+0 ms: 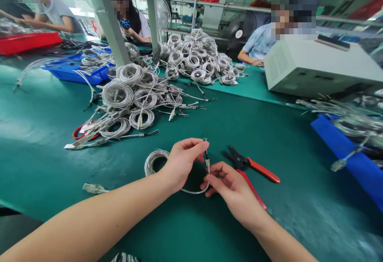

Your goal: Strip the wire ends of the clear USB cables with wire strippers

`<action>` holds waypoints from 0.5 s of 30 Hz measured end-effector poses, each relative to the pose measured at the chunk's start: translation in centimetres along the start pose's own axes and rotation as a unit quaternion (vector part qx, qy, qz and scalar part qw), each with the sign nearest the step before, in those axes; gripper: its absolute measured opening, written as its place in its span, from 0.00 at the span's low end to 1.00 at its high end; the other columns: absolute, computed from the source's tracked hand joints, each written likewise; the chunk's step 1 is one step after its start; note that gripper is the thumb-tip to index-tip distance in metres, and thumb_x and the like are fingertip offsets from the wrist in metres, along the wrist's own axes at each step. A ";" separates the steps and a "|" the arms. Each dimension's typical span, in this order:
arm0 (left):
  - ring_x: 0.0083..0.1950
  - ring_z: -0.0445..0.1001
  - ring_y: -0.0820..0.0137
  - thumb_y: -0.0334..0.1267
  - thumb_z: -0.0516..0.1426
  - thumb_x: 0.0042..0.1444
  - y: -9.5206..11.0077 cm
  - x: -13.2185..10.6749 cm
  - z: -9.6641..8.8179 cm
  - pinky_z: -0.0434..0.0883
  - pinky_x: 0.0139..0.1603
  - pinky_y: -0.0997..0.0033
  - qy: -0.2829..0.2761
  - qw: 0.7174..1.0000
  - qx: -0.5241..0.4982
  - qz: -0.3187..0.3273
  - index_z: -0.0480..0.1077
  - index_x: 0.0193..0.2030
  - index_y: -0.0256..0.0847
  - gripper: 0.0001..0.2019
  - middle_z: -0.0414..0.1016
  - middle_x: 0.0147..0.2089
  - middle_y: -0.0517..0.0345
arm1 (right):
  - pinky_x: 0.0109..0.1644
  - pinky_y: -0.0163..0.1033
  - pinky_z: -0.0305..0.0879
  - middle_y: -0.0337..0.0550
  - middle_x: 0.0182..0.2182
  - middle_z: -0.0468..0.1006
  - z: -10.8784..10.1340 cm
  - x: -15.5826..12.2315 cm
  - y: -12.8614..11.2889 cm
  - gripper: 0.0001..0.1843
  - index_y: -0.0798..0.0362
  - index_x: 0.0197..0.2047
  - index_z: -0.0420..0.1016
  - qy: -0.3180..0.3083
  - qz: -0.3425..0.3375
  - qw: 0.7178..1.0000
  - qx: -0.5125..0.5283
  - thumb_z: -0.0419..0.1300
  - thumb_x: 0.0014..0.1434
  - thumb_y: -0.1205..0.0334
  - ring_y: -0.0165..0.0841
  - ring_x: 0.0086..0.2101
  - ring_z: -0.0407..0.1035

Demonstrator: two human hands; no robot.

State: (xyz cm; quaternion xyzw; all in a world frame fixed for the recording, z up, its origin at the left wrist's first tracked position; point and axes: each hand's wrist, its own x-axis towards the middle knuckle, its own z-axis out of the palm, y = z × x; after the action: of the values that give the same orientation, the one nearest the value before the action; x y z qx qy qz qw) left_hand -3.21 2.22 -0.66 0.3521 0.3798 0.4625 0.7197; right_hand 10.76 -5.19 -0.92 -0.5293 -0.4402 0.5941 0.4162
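Red tray (30, 43): far left; pale cables, blurred, show above its rim.
Blue tray (74, 75): coils of clear-sheathed cable inside, some leads trailing over its side onto the table.
USB plug (93, 189): on the table beside the left forearm, its lead passing out of sight behind that arm.
Near heap (143, 98): clear coils piled loose, plugs and stripped ends poking out; a red loop (78, 132) shows under its left edge.
Coiled cable (149, 165): on the table in front of the person, partly hidden by the left hand; its free end is raised between both hands.
Left hand (181, 164): thumb and fingers pinching the dark wires at the cable's tip.
Far heap (193, 60): a taller mound of similar coils, farther back.
Right hand (231, 186): gripping the same cable just below its metallic collar.
Pliers (243, 162): red-handled, lying just beyond the right hand, one handle partly behind it.
Blue bin (356, 166): far right, full of cables; one plug hangs over its near wall.
Surface: green tabletop (239, 124), smooth and slightly shiny.
Room: three co-workers sit across the table, at far left (61, 14), behind the metal posts (104, 18) and at right (257, 42); shelving (215, 10) and a dark fan (235, 34) stand behind, and a pale boxy machine (317, 70) sits on the table at right.
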 end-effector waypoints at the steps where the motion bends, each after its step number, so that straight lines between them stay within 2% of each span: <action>1: 0.27 0.66 0.76 0.39 0.67 0.50 0.0 0.0 0.0 0.64 0.35 0.72 -0.002 1.000 0.000 0.000 0.75 0.29 0.37 0.09 0.69 0.26 0.62 | 0.36 0.40 0.73 0.40 0.29 0.78 0.0 0.0 0.0 0.16 0.52 0.37 0.70 -0.002 -0.001 1.000 0.002 0.66 0.58 0.48 0.32 0.28 0.74; 7: 0.26 0.65 0.76 0.39 0.67 0.49 0.1 -0.2 0.2 0.63 0.33 0.72 0.011 1.000 -0.023 -0.009 0.75 0.30 0.37 0.09 0.68 0.24 0.63 | 0.36 0.40 0.73 0.41 0.28 0.78 -0.2 0.1 0.1 0.18 0.52 0.36 0.69 -0.025 0.006 1.000 0.000 0.67 0.57 0.47 0.33 0.30 0.75; 15: 0.26 0.64 0.76 0.38 0.67 0.49 0.3 -0.5 0.5 0.65 0.30 0.75 -0.007 0.998 -0.065 -0.022 0.77 0.30 0.37 0.07 0.67 0.23 0.63 | 0.38 0.43 0.72 0.42 0.29 0.80 -0.4 0.0 0.3 0.18 0.52 0.36 0.68 -0.030 0.010 0.999 -0.012 0.66 0.58 0.47 0.34 0.31 0.75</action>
State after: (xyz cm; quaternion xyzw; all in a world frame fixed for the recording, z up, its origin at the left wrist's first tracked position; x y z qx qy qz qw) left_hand -3.02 1.78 -0.08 0.2992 0.3518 0.4681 0.7534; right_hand 11.18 -5.26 -1.21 -0.5203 -0.4541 0.6086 0.3907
